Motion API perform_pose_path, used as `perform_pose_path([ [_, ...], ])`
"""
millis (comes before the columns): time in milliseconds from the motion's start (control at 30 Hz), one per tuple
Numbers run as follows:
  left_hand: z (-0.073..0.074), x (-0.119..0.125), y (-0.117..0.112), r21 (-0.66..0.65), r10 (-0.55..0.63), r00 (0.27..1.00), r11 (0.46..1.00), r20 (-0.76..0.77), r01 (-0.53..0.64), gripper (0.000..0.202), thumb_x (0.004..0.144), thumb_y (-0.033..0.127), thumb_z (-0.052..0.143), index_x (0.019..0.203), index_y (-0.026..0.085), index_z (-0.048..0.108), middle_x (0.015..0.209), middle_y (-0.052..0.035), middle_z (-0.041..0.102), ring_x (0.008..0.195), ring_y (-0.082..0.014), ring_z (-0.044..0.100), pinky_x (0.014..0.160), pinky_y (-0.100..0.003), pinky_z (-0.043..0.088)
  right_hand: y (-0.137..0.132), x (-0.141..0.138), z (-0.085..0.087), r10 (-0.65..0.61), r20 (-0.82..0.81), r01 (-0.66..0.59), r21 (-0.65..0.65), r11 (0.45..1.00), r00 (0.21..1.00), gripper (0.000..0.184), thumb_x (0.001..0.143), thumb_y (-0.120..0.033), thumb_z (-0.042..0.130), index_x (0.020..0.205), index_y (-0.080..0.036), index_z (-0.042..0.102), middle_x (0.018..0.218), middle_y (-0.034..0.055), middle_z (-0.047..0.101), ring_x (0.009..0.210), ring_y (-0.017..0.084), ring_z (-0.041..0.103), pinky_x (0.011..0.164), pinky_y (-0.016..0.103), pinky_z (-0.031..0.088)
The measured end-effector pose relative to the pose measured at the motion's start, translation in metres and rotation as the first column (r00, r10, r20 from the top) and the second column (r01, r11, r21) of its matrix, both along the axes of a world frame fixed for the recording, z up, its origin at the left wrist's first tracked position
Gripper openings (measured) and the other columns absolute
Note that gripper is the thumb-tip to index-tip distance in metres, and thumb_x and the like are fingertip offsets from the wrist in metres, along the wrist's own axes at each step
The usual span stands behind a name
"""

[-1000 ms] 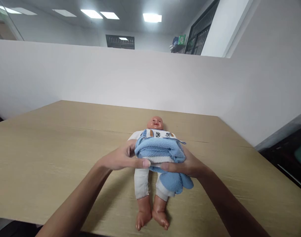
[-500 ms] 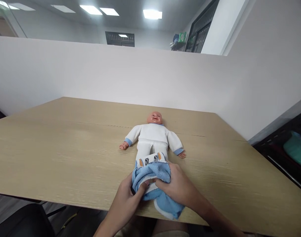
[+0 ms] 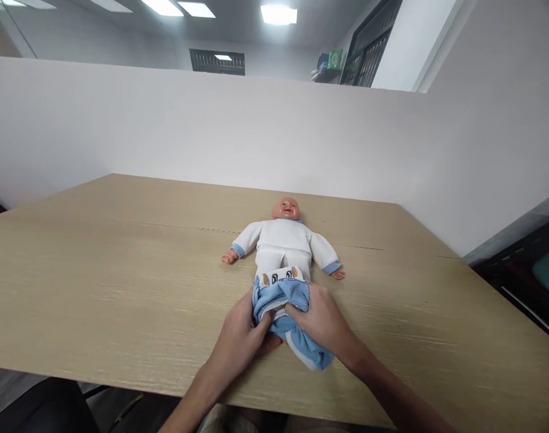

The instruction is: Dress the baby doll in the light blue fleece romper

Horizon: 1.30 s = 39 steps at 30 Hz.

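A baby doll (image 3: 284, 234) in a white top and white trousers with blue cuffs lies face up, its head away from me. Over its lower legs is a bunched blue terry-cloth garment (image 3: 281, 296) with a white band showing embroidered eyes and orange patches. My left hand (image 3: 243, 328) grips the garment's left side, thumb inside the fold. On the opposite side my right hand (image 3: 322, 316) pinches it, its thumb close to the left one. A blue flap with white edging hangs below my right hand. The doll's feet are mostly hidden by cloth and hands.
The doll rests on a wide wooden table (image 3: 143, 276) whose near edge is in front of my lap. A white partition wall (image 3: 238, 132) stands behind it. To the right is a dark rack (image 3: 513, 270) with green cloth, and a dark chair (image 3: 44, 409) is at lower left.
Both hands and the garment have moved slightly up, away from the table's near edge, still gripping. The view has also shifted a little.
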<state>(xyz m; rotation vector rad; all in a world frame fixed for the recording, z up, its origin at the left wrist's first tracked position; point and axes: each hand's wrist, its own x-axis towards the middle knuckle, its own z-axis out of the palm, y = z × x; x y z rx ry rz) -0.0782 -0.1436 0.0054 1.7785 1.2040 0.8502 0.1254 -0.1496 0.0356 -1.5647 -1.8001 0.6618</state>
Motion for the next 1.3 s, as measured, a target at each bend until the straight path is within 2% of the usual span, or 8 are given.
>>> perform_pose_path([
  [167,0.018,-0.016,-0.020,-0.141,0.001,0.994,0.990,0.108,0.014,0.042,0.102,0.044,0.061,0.139,0.023,0.061,0.147,-0.0096,0.067,0.134,-0.0318,0.061,0.107,-0.039,0.049,-0.014,-0.006,0.039,0.077,-0.119,-0.093,-0.140,0.986,0.990,0.011,0.082,-0.020,0.069,0.093,-0.021,0.070,0.093,0.0027,0.078,0.081,0.021,0.071,0.076,0.032,0.053],
  [267,0.019,-0.024,-0.034,-0.258,0.018,0.988,0.966,0.156,0.023,0.050,0.100,0.053,0.062,0.140,0.024,0.060,0.155,-0.0098,0.062,0.139,-0.0330,0.059,0.107,-0.038,0.051,-0.018,-0.012,0.045,0.166,-0.142,-0.188,-0.159,0.969,0.976,0.011,0.083,-0.018,0.067,0.093,-0.021,0.070,0.093,0.0019,0.078,0.082,0.021,0.071,0.076,0.031,0.053],
  [500,-0.006,-0.027,-0.038,-0.251,-0.013,0.993,0.968,-0.121,-0.018,0.033,0.101,0.043,0.054,0.123,0.020,0.063,0.119,-0.0122,0.076,0.112,-0.0360,0.067,0.098,-0.045,0.047,-0.017,-0.020,0.011,0.137,0.162,-0.113,-0.148,0.983,0.977,0.038,0.083,-0.025,0.069,0.121,-0.020,0.065,0.123,0.0113,0.072,0.113,0.032,0.069,0.095,0.040,0.050],
  [633,-0.022,-0.026,-0.043,-0.141,-0.004,0.975,0.990,-0.223,-0.029,0.026,0.099,0.035,0.049,0.113,0.020,0.065,0.117,-0.0131,0.073,0.112,-0.0372,0.062,0.102,-0.051,0.041,-0.025,-0.024,-0.002,0.168,0.270,-0.115,-0.202,0.973,0.948,0.041,0.087,-0.029,0.066,0.127,-0.021,0.062,0.124,0.0126,0.070,0.117,0.033,0.068,0.099,0.043,0.050],
  [767,-0.034,-0.024,-0.051,-0.118,0.035,0.993,0.992,-0.116,-0.049,0.035,0.099,0.037,0.051,0.128,0.018,0.058,0.127,-0.0157,0.067,0.121,-0.0370,0.058,0.106,-0.051,0.042,-0.029,-0.022,-0.004,0.160,0.158,-0.131,-0.179,0.975,0.974,0.031,0.086,-0.025,0.066,0.117,-0.021,0.064,0.122,0.0121,0.071,0.115,0.032,0.068,0.098,0.042,0.051],
  [967,-0.038,-0.019,-0.047,-0.109,0.043,0.962,0.994,0.270,-0.014,0.043,0.105,0.034,0.053,0.144,0.020,0.040,0.142,-0.0135,0.061,0.132,-0.0275,0.059,0.113,-0.041,0.043,-0.024,-0.005,-0.012,0.218,-0.127,-0.223,-0.028,0.974,0.968,0.039,0.077,-0.010,0.067,0.114,-0.022,0.068,0.117,0.0041,0.074,0.110,0.025,0.069,0.101,0.036,0.051],
  [1167,-0.038,-0.020,-0.010,0.029,0.017,0.955,0.999,0.297,-0.027,0.032,0.109,0.040,0.054,0.132,0.018,0.057,0.137,-0.0121,0.065,0.131,-0.0280,0.058,0.116,-0.041,0.041,0.001,0.013,-0.028,0.228,-0.198,-0.232,0.003,0.973,0.953,0.021,0.074,-0.015,0.076,0.094,-0.020,0.069,0.089,-0.0007,0.073,0.080,0.020,0.065,0.077,0.031,0.051],
  [1300,-0.033,-0.029,0.018,-0.007,-0.153,0.919,0.986,0.363,0.167,0.042,0.109,0.044,0.058,0.144,0.021,0.057,0.156,-0.0113,0.057,0.146,-0.0287,0.051,0.125,-0.042,0.036,0.018,0.029,-0.027,0.291,-0.185,-0.296,0.001,0.955,0.939,0.031,0.080,-0.026,0.082,0.109,-0.020,0.073,0.104,0.0029,0.077,0.094,0.026,0.070,0.086,0.036,0.054],
])
